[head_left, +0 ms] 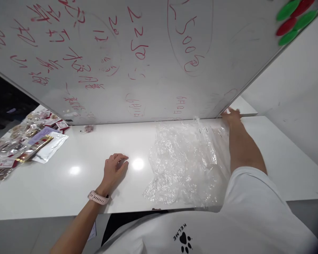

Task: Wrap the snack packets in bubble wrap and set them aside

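Note:
My left hand rests on the white table, with its fingers loosely bent and a gap between thumb and forefinger; nothing is in it. A pink watch band is round that wrist. My right hand reaches far out to the lower right corner of the whiteboard. Its fingers are bent around a small white and red thing, mostly hidden, that I cannot make out. Between my arms lies a crumpled heap of clear plastic bags, touched by neither hand.
The whiteboard with red handwriting stands across the back of the table. Red and green magnets sit at its upper right. Many small wrapped packets are piled at the left; one small packet lies at the board's foot. A white wall rises at the right.

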The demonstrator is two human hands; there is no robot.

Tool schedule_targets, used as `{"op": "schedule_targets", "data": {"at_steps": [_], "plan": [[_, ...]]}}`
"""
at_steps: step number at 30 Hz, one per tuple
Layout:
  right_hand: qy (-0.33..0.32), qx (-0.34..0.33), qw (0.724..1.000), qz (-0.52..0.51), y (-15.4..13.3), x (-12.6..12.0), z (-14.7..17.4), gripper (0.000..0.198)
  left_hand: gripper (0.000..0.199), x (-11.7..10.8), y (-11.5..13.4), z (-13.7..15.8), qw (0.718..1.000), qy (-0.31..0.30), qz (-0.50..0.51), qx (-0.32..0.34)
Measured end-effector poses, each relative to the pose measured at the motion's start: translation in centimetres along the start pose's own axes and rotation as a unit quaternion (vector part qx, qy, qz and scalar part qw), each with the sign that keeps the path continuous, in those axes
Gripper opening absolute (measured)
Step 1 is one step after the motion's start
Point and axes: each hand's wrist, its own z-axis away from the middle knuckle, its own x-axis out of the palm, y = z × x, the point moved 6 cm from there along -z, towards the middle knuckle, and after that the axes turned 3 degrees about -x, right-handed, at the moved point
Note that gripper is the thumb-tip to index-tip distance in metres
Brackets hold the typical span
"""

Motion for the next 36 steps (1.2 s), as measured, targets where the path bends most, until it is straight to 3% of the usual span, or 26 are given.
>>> {"op": "schedule_targets", "data": {"at_steps": [3, 5, 6, 7, 9, 11, 13, 15, 17, 20, 22, 24, 27, 30, 33, 34, 36], "plan": [[0.050, 0.076, 0.996, -0.020, -0.6, -4.1, 2.0, 0.042, 0.021, -0.1, -0.2, 0.0, 1.000, -0.005, -0.009, 0.004], [0.057, 0.027, 0.990, -0.124, -3.1, -7.0, 6.8, 0.042, 0.021, -0.2, -0.2, -0.1, 1.000, -0.009, -0.005, 0.002], [0.000, -0.029, 0.983, -0.181, -5.1, -7.7, 10.2, 0.038, 0.022, -0.3, 0.1, -0.1, 1.000, -0.011, 0.001, 0.000], [-0.104, -0.092, 0.967, -0.212, -7.3, -7.9, 14.3, 0.035, 0.023, -0.1, 0.5, -0.1, 1.000, -0.017, 0.012, -0.001], [-0.300, -0.183, 0.920, -0.173, -10.8, -7.3, 23.7, 0.052, 0.029, 0.7, 2.2, 0.2, 0.998, -0.047, 0.050, 0.005], [-0.343, -0.212, 0.909, -0.109, -12.3, -6.6, 30.6, 0.079, 0.031, 2.4, 4.6, 1.1, 0.990, -0.100, 0.098, 0.025], [-0.303, -0.191, 0.931, -0.068, -12.1, -5.2, 33.7, 0.076, 0.039, 4.3, 7.0, 2.6, 0.978, -0.153, 0.129, 0.050], [-0.236, -0.145, 0.959, -0.059, -10.7, -3.8, 33.9, 0.054, 0.051, 5.4, 8.1, 4.0, 0.969, -0.182, 0.156, 0.059], [-0.169, -0.085, 0.979, -0.073, -8.9, -2.8, 32.7, 0.044, 0.049, 5.2, 7.7, 4.8, 0.963, -0.173, 0.203, 0.038], [-0.100, -0.001, 0.987, -0.123, -7.0, -3.1, 31.0, 0.039, 0.041, 2.7, 5.1, 5.5, 0.954, -0.116, 0.274, -0.031], [-0.097, 0.012, 0.982, -0.161, -7.6, -4.3, 30.7, 0.037, 0.035, 1.2, 3.8, 6.0, 0.943, -0.115, 0.303, -0.072], [-0.114, -0.012, 0.976, -0.185, -9.7, -6.0, 31.2, 0.036, 0.036, 0.8, 3.8, 6.8, 0.917, -0.165, 0.351, -0.095], [-0.161, -0.088, 0.960, -0.213, -14.5, -8.7, 32.7, 0.035, 0.055, 1.7, 5.4, 7.8, 0.843, -0.261, 0.458, -0.104], [-0.281, -0.177, 0.906, -0.262, -19.0, -9.3, 34.8, 0.035, 0.068, 2.7, 6.6, 8.3, 0.779, -0.327, 0.525, -0.104], [-0.410, -0.205, 0.843, -0.283, -20.2, -7.6, 36.7, 0.039, 0.054, 2.6, 6.5, 8.2, 0.788, -0.347, 0.503, -0.076], [-0.428, -0.189, 0.836, -0.287, -19.8, -6.8, 36.9, 0.042, 0.045, 2.1, 6.4, 8.2, 0.804, -0.346, 0.480, -0.062], [-0.423, -0.129, 0.851, -0.285, -17.8, -4.9, 36.8, 0.049, 0.036, 0.4, 6.3, 7.9, 0.837, -0.318, 0.445, -0.033]]}}
